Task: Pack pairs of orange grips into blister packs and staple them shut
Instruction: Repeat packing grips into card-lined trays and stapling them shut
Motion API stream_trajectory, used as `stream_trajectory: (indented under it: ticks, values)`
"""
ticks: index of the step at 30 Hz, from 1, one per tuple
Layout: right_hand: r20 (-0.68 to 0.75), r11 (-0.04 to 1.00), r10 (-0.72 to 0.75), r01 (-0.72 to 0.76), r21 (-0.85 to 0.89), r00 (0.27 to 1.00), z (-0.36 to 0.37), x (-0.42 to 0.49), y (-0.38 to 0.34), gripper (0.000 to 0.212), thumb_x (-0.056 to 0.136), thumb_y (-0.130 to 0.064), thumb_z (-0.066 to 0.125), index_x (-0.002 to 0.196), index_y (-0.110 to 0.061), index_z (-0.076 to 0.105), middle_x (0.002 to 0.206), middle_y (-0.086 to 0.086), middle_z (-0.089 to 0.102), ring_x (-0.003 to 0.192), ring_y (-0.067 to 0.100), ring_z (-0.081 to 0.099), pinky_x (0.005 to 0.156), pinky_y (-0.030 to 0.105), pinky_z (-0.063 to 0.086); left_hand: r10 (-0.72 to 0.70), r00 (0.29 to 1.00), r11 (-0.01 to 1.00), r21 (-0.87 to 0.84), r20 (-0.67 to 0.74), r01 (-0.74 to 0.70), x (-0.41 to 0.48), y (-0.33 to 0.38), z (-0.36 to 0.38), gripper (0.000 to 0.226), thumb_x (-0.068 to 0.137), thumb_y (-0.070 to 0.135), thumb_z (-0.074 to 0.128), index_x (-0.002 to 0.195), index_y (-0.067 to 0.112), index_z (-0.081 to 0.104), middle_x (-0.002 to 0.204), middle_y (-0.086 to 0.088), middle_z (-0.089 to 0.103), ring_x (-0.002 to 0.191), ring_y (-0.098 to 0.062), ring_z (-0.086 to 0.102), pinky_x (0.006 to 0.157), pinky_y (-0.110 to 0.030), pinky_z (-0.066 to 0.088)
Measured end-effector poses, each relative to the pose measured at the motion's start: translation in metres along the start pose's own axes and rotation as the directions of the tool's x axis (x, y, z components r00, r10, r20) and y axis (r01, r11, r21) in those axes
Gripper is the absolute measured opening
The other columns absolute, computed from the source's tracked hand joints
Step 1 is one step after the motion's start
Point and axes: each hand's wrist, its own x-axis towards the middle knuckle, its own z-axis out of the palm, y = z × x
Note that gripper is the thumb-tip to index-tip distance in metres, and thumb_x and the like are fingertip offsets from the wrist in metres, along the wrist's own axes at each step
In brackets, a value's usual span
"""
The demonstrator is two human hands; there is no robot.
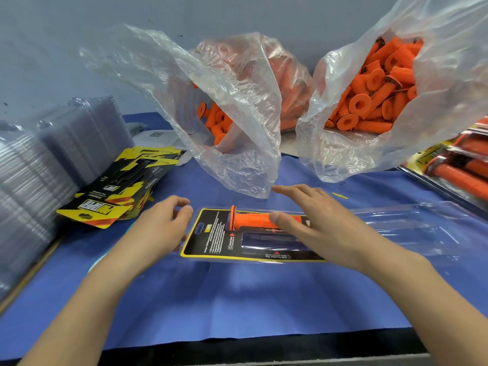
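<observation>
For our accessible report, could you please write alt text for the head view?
An open blister pack lies on a blue mat with one orange grip in its far slot; the right hand is spread over the grip, the left hand by the pack's left edge. Two bags of grips stand behind.

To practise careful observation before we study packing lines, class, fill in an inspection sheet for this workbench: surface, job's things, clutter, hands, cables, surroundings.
Surface: blue cloth covering the bench.
Job's things: open blister pack, one orange grip in its far slot, near slot empty; loose grips in a left bag and a right bag behind; printed cards and clear shells stacked left; finished packs right; no stapler seen.
Clutter: small yellow scrap on the cloth; white paper behind the cards.
Hands: left hand loosely curled at the pack's left end, holding nothing; right hand open over the grip.
Cables: nothing seen.
Surroundings: plain grey-blue wall.
</observation>
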Motion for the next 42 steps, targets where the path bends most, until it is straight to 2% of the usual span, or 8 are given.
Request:
stream_trajectory:
  ticks: [5,10,16,22,28,33,38,42]
  values:
    - [-0.101,0.995,0.063,-0.055,0.083,0.993,-0.018,0.013,0.010,0.062,0.090,-0.064,0.036,0.145,-0.036,0.039,0.140,-0.012,0.050,0.131,0.012,0.040,0.109,0.033,0.034,0.064,0.993,0.997,-0.041,-0.098,-0.068,-0.001,0.005,-0.003,0.021,0.099,0.032,0.049,0.117,0.023,0.058,0.100,0.001,0.068,0.082,-0.020,0.067,0.075,-0.041,0.056]
    - [-0.231,0.971,0.201,-0.162,0.176,0.952,-0.046,0.030,0.044,0.041,0.101,-0.036,0.049,0.141,-0.027,0.048,0.134,-0.002,0.056,0.119,0.018,0.052,0.096,0.031,0.039,0.332,0.864,0.938,0.037,-0.378,-0.344,-0.012,0.053,-0.011,0.019,0.101,0.027,0.049,0.112,0.024,0.063,0.091,0.010,0.064,0.077,0.002,0.056,0.066,-0.009,0.035]
    - [-0.312,0.829,0.463,-0.280,0.484,0.830,-0.072,0.053,0.082,0.033,0.101,-0.022,0.046,0.131,-0.026,0.058,0.118,-0.001,0.061,0.095,0.013,0.056,0.068,0.007,0.041,0.685,0.719,0.714,-0.085,-0.117,-0.695,0.007,0.185,0.041,0.017,0.100,0.019,0.050,0.106,0.023,0.066,0.083,0.016,0.063,0.075,0.002,0.058,0.064,-0.003,0.037]
    - [-0.146,0.318,0.711,-0.128,0.939,0.688,-0.083,0.059,0.104,0.035,0.101,-0.012,0.044,0.131,-0.027,0.051,0.121,0.004,0.062,0.093,0.017,0.060,0.076,0.029,0.046,0.622,0.747,0.767,0.011,0.234,-0.642,0.098,0.286,0.145,0.034,0.098,0.014,0.042,0.127,0.011,0.059,0.122,-0.007,0.063,0.103,-0.020,0.058,0.083,-0.027,0.045]
    - [-0.002,0.004,0.775,-0.002,1.000,0.632,-0.081,0.060,0.125,0.041,0.101,-0.006,0.035,0.135,-0.019,0.053,0.121,0.005,0.059,0.117,0.040,0.059,0.093,0.042,0.050,0.489,0.846,0.845,0.124,0.214,-0.520,0.191,0.324,0.222,0.031,0.096,0.016,0.047,0.126,0.009,0.052,0.117,-0.011,0.058,0.098,-0.028,0.054,0.073,-0.030,0.041]
    - [0.054,-0.060,0.759,-0.012,0.998,0.649,-0.081,0.064,0.133,0.043,0.102,-0.008,0.035,0.142,-0.020,0.048,0.136,0.015,0.054,0.119,0.035,0.058,0.103,0.049,0.045,0.435,0.870,0.805,0.333,0.234,-0.492,0.239,0.328,0.265,0.052,0.091,0.025,0.060,0.138,0.014,0.042,0.140,-0.016,0.048,0.124,-0.036,0.051,0.106,-0.044,0.042]
    - [0.072,-0.040,0.736,-0.062,0.997,0.674,-0.078,0.064,0.137,0.049,0.100,-0.001,0.033,0.144,-0.018,0.046,0.134,0.023,0.053,0.127,0.044,0.047,0.107,0.057,0.035,0.525,0.851,0.780,0.396,0.005,-0.484,0.250,0.334,0.275,0.063,0.086,0.011,0.067,0.137,0.006,0.031,0.127,-0.016,0.056,0.115,-0.039,0.058,0.074,-0.043,0.040]
    - [0.055,-0.001,0.752,-0.083,0.997,0.657,-0.082,0.063,0.136,0.045,0.099,-0.004,0.037,0.140,-0.018,0.051,0.117,0.012,0.060,0.120,0.040,0.056,0.103,0.054,0.042,0.552,0.834,0.771,0.384,-0.007,-0.508,0.242,0.344,0.269,0.054,0.086,0.010,0.067,0.132,0.005,0.040,0.133,-0.016,0.051,0.121,-0.038,0.054,0.079,-0.043,0.042]
